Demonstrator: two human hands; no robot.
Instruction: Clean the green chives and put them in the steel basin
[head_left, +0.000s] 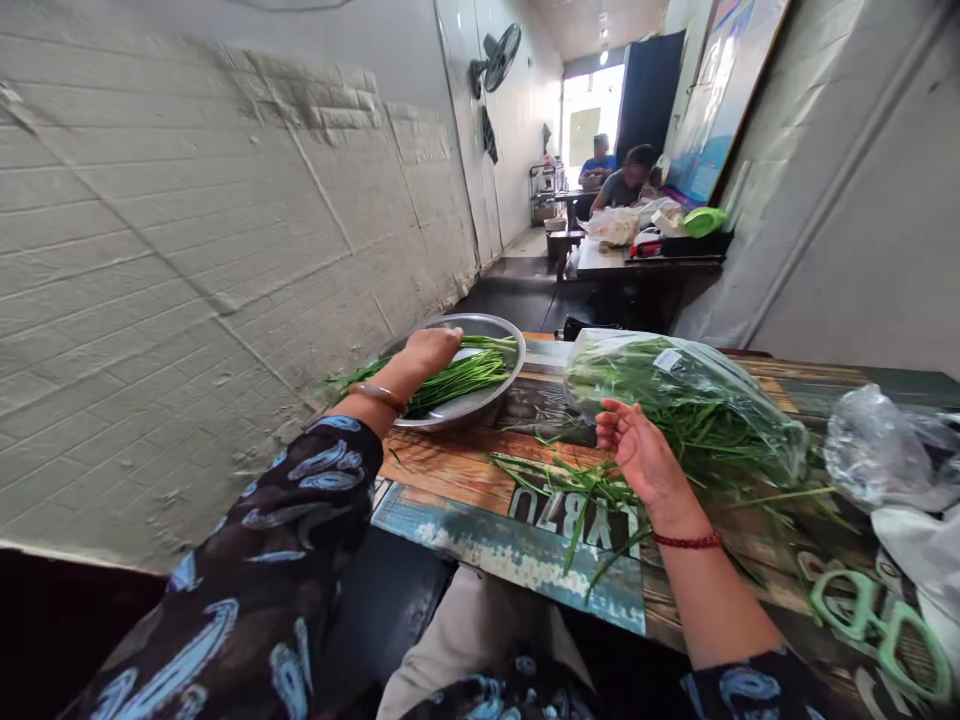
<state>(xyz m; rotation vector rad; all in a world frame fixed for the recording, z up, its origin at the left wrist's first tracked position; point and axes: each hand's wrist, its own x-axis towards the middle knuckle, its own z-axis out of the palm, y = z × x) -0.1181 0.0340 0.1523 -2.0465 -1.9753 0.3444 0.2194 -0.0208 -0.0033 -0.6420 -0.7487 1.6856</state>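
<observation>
Slender green chives (474, 374), roughly aligned in a metal basin (517, 372) at the surface's (442, 465) far left corner, left hand (435, 350) above, grip closed, contents unclear, right hand (637, 450) half-open over loose chives (581, 482).

The only view looks forward and down from the head, close over the near bench (442, 465), down the room.

The left sleeve (262, 530) and right sleeve (757, 690) are loose, dark and slightly sheer, printed with light-blue paisley shapes in paler outlines; the shirt front (502, 700) carries the same pattern. Left accessory: one smooth, amber-brown bangle (379, 394). Right accessory: one dark-red, braided-looking bracelet (686, 541); the trousers (465, 640) are plain light beige.
</observation>
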